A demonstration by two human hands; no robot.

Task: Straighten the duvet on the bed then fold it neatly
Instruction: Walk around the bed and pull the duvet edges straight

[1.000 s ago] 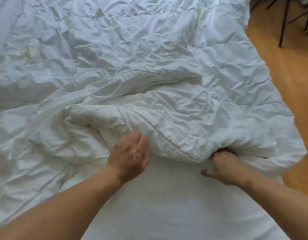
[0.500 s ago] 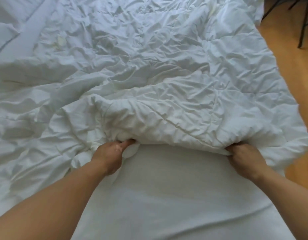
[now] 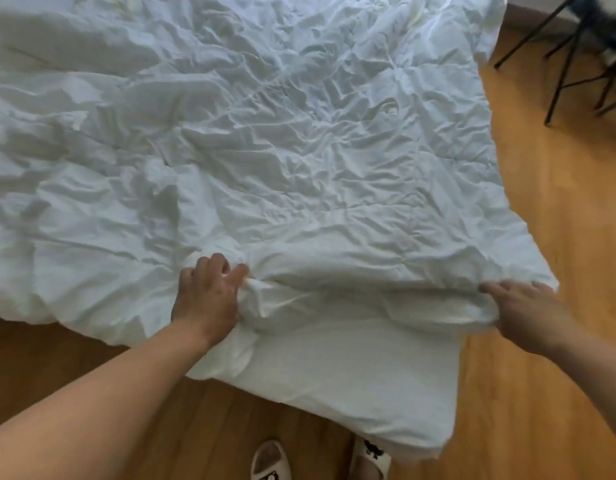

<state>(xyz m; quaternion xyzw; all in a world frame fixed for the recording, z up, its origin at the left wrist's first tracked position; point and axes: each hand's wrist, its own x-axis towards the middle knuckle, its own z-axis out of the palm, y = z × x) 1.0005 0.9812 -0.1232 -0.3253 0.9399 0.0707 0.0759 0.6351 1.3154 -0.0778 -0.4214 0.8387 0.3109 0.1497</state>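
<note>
A crumpled white duvet (image 3: pixel 282 140) covers most of the bed and spreads to the far edge of the view. Its near edge lies across the bed's foot. My left hand (image 3: pixel 206 299) grips a bunched fold of that edge near the middle. My right hand (image 3: pixel 528 310) holds the duvet's near right corner, fingers curled over the hem, out past the mattress side. Below the edge, the bare white sheet of the mattress (image 3: pixel 362 382) shows at the foot corner.
Wooden floor (image 3: pixel 548 393) runs along the right side and in front of the bed. Black chair legs (image 3: pixel 569 60) stand at the far right. My two slippers (image 3: pixel 320 459) are at the bottom, close to the mattress corner.
Both hands have pulled the duvet's near edge back toward the bed's foot and it lies flatter. The view has drawn back, so floor and slippers now show.
</note>
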